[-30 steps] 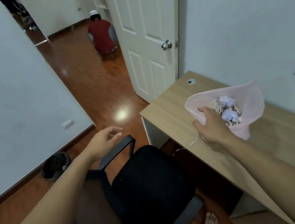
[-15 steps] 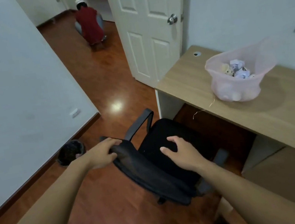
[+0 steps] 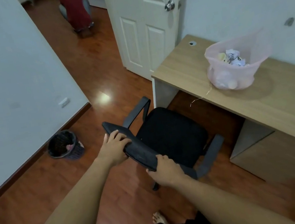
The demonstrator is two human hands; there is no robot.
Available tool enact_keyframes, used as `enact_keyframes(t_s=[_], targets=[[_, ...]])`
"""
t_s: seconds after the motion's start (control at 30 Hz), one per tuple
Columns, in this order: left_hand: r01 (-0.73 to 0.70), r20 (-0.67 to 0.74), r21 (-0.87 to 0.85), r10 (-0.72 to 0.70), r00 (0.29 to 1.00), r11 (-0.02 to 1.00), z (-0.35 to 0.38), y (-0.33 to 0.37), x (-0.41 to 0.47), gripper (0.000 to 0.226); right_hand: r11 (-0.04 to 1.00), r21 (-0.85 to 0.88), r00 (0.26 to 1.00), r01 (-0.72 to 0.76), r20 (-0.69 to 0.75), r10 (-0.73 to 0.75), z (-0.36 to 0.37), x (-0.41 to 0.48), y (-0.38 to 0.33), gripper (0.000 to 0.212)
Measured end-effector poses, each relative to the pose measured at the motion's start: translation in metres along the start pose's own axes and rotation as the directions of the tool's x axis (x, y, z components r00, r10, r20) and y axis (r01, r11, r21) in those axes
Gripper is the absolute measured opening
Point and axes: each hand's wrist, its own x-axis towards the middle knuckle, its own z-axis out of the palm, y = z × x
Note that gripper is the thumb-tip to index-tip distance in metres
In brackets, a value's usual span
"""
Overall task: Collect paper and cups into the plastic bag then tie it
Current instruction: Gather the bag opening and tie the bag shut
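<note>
left hand (image 3: 114,148) + right hand (image 3: 166,171) grip chair back (image 3: 136,149) | plastic bag (image 3: 232,66) open on desk (image 3: 184,70)

Chair beside the table, bag on top.
The plastic bag (image 3: 234,75) stood on the table (image 3: 277,101) at right, near its front edge, with paper (image 3: 232,54) and a cup (image 3: 222,57) inside. The chair (image 3: 170,137) stood on the floor left of the table, seat toward it. The left grip (image 3: 112,147) and right grip (image 3: 165,171) clasped the chair's top edge, the left farther away. A bin (image 3: 64,145) sat by the left wall; a door (image 3: 143,24) stood behind the table's far end.
</note>
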Motion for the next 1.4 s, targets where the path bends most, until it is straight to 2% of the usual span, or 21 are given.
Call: enact_keyframes(t_s=[0.17, 0.4, 0.6, 1.0, 1.4], targets=[[0.061, -0.062, 0.044, -0.058, 0.996, 0.997, 0.009, 0.011, 0.01, 0.06, 0.999, -0.043, 0.999, -0.03, 0.023, 0.031, 0.0, 0.006, 0.008, 0.09], [0.017, -0.07, 0.019, -0.016, 0.997, 1.0, -0.001, 0.026, 0.029, 0.057, 0.999, -0.042, 0.999, -0.028, 0.034, 0.03, -0.014, 0.014, 0.031, 0.09], [0.009, -0.061, 0.039, -0.006, 0.998, 0.999, -0.018, 0.059, 0.065, 0.061, 0.997, -0.069, 0.999, -0.046, -0.031, 0.044, -0.043, 0.023, 0.056, 0.089], [0.053, -0.009, 0.052, -0.052, 0.999, 0.997, -0.06, 0.151, 0.178, 0.058, 0.992, -0.059, 0.986, -0.114, -0.128, 0.105, -0.153, 0.069, 0.14, 0.088], [0.062, -0.003, 0.093, -0.062, 0.998, 0.994, -0.102, 0.23, 0.281, 0.055, 0.979, -0.135, 0.966, -0.152, -0.23, 0.118, -0.245, 0.119, 0.225, 0.08]])
